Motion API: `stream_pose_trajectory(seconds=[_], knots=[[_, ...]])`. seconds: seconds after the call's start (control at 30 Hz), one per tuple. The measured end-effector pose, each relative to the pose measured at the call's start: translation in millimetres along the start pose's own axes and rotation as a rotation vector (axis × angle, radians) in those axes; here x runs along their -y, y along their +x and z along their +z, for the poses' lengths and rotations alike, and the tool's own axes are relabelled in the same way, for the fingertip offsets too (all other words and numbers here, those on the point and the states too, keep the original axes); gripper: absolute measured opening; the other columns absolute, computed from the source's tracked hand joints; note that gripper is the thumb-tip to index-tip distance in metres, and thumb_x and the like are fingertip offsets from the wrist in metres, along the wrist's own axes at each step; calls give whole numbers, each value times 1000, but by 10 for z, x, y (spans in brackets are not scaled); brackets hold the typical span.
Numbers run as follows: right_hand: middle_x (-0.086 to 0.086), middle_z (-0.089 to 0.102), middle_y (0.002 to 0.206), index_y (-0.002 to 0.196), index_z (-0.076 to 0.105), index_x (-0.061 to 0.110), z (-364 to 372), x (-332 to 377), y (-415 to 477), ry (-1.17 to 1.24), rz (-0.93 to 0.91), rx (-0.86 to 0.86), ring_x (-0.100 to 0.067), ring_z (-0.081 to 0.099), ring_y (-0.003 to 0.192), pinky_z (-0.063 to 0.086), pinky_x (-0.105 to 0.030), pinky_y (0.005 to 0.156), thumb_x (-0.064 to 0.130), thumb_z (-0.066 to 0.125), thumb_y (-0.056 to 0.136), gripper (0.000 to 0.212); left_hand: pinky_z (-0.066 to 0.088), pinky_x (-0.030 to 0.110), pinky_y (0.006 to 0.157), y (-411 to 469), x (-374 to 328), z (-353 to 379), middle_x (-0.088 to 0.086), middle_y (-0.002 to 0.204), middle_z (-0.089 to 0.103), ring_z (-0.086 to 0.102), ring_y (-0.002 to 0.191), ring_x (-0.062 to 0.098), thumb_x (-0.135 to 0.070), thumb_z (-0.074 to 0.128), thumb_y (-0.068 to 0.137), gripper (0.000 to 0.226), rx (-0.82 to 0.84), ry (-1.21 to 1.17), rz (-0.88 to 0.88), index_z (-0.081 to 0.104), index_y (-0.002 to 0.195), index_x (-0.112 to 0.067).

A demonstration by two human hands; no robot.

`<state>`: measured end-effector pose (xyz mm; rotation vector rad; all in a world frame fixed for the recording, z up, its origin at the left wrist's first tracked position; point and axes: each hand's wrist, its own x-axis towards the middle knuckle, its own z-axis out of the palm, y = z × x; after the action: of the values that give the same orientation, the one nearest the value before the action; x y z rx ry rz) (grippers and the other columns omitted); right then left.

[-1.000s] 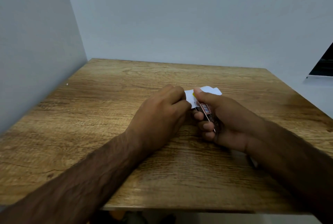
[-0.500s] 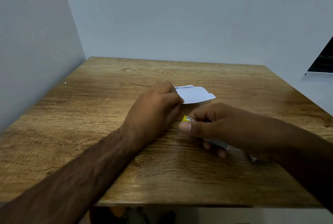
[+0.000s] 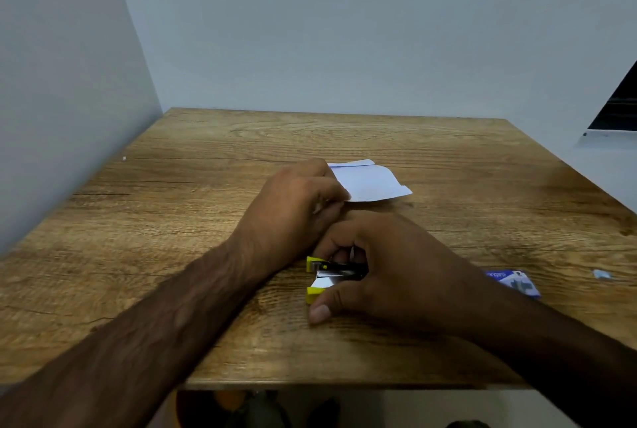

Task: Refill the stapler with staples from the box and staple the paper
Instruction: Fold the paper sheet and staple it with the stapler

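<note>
A small folded white paper [image 3: 372, 183] lies on the wooden table [image 3: 206, 186], and my left hand [image 3: 293, 214] pinches its near left corner. My right hand [image 3: 382, 272] is closed around a small stapler [image 3: 327, 276] with yellow ends and a black and silver body, lying on its side on the table just in front of my left hand. The stapler's jaws gape toward the left. A blue and white staple box [image 3: 517, 283] lies flat to the right, partly hidden behind my right wrist.
A tiny pale scrap [image 3: 602, 274] lies near the table's right edge. Grey walls close in at the left and back. The table's front edge runs just below my forearms. A dark screen [image 3: 617, 107] sits off the table at the right.
My right hand has drawn the stapler away from the paper, toward me, and set it down on the table. The staple box has come into view. My left hand stays on the paper.
</note>
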<state>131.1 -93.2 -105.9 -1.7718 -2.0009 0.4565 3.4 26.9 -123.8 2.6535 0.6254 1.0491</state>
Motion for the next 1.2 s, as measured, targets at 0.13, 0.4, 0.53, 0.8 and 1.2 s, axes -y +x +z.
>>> stream_pose_trajectory(seconds=[0.13,0.4,0.53,0.8,1.2], knots=[[18,65,87,93,70,40,48,-10,29,44,-3,3,3,58,82,48,-21,63,68,83,47,56,52,42,70,3,1,5,8,86,72,67,80,27,-10,75,84,8,8,-9,19,80,89,-7],[24,64,100,101,70,36,-98,-34,-19,2,-53,146,5,59,90,53,-25,71,72,74,60,55,52,36,68,3,31,25,2,82,71,65,76,19,-12,76,81,8,66,-18,0,81,88,-14],[20,72,103,106,70,43,-353,-186,8,-114,-6,-96,3,63,94,47,-28,75,67,59,74,41,51,36,66,0,22,10,-2,78,69,62,73,15,-15,76,80,5,99,-7,8,79,83,-18],[16,24,165,155,27,39,-500,-626,25,-428,129,221,-7,21,151,21,-45,121,77,20,89,76,50,38,70,58,34,-7,-5,78,68,63,74,10,-21,70,89,16,178,-94,-65,74,74,-18],[4,57,144,137,47,41,-1046,-1336,-202,-362,377,80,-20,58,120,48,-46,98,92,13,64,95,52,35,74,1110,-567,662,5,84,71,64,81,23,-26,58,87,20,610,110,35,72,84,-12]])
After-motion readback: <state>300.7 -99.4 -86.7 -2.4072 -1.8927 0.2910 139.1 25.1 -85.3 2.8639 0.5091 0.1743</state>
